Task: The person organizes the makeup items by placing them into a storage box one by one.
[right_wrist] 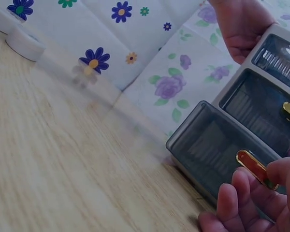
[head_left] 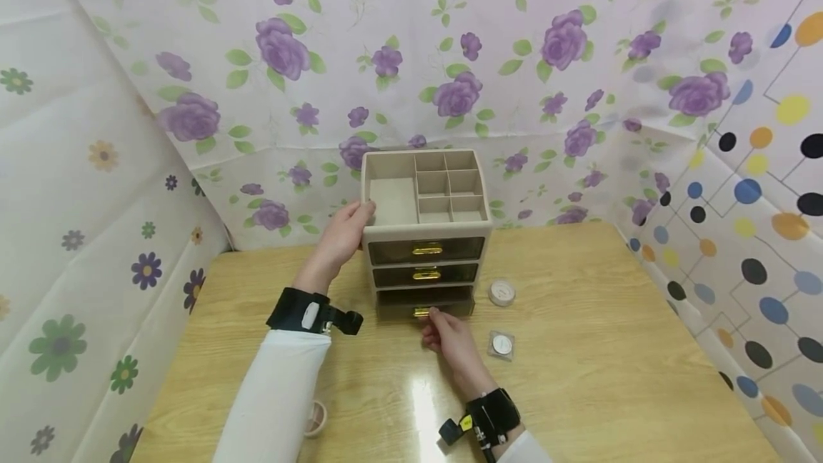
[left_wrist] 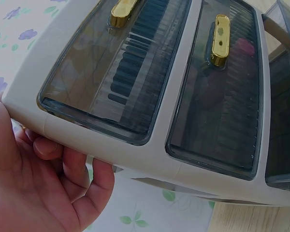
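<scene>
A beige desktop drawer organizer (head_left: 427,229) stands at the back of the wooden table. Its top has one large compartment and several small ones; below are three dark see-through drawers with gold handles. My left hand (head_left: 341,238) holds the organizer's upper left side, thumb at the top rim and fingers bent against the side wall (left_wrist: 150,166). The bottom drawer (right_wrist: 208,150) sticks partly out, while the two above it are closed. With thumb and fingers, my right hand (head_left: 455,345) pinches the bottom drawer's gold handle (right_wrist: 253,166).
Right of the organizer lie a round white container (head_left: 501,293) and a clear square case (head_left: 501,345) with a white disc inside. A ring-shaped roll (head_left: 316,420) lies beside my left forearm. Flowered cloth (head_left: 386,106) hangs behind the table, with patterned cloth at both sides.
</scene>
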Tool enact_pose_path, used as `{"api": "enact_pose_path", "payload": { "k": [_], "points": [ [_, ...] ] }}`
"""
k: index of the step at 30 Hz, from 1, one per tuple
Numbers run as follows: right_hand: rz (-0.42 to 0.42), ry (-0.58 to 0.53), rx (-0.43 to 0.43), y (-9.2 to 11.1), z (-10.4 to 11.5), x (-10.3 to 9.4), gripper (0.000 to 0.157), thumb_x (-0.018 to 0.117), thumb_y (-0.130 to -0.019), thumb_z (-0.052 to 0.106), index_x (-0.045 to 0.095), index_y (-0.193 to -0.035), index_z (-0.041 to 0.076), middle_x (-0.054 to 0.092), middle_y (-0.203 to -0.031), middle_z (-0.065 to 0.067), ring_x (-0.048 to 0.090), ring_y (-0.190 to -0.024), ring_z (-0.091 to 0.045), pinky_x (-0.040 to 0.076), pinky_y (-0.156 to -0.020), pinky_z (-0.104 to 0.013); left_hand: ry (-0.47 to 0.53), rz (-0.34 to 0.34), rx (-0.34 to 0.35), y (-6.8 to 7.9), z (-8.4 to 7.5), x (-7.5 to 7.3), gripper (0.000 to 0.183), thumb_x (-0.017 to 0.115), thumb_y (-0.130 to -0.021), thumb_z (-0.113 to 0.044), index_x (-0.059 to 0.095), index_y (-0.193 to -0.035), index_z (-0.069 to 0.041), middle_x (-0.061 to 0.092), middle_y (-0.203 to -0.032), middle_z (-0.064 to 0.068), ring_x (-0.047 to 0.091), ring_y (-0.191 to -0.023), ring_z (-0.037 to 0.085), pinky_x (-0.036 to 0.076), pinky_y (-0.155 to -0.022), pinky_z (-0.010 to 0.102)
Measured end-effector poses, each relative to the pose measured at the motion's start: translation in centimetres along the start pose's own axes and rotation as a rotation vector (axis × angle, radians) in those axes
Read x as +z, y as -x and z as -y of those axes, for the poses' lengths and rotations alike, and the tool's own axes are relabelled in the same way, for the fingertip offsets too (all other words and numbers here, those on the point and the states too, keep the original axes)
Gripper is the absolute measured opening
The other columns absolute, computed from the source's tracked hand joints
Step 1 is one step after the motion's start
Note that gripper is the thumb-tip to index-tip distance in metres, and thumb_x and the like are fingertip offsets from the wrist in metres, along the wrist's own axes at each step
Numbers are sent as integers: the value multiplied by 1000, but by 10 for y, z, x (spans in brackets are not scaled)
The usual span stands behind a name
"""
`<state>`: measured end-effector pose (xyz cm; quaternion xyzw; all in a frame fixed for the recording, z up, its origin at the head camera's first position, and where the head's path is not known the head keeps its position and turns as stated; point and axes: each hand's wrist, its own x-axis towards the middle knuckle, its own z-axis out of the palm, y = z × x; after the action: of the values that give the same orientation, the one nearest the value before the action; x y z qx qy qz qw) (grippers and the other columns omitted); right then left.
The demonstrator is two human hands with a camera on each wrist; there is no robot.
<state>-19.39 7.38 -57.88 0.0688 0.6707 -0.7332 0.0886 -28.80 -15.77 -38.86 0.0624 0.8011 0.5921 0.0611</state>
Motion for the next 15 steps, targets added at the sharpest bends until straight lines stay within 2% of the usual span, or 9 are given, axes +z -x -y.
{"api": "enact_pose_path", "payload": {
  "k": [15],
  "points": [
    [24, 73, 3, 28, -1, -7, 44, 56, -113, 31, 72, -106, -10, 70, -92, -8, 68, -84, -18, 60, -81, -32, 10, -3, 4, -2, 0, 1, 61, 40, -113, -53, 59, -146, -5, 61, -135, 21, 62, -117, 35, 52, -96, 49]
  ]
}}
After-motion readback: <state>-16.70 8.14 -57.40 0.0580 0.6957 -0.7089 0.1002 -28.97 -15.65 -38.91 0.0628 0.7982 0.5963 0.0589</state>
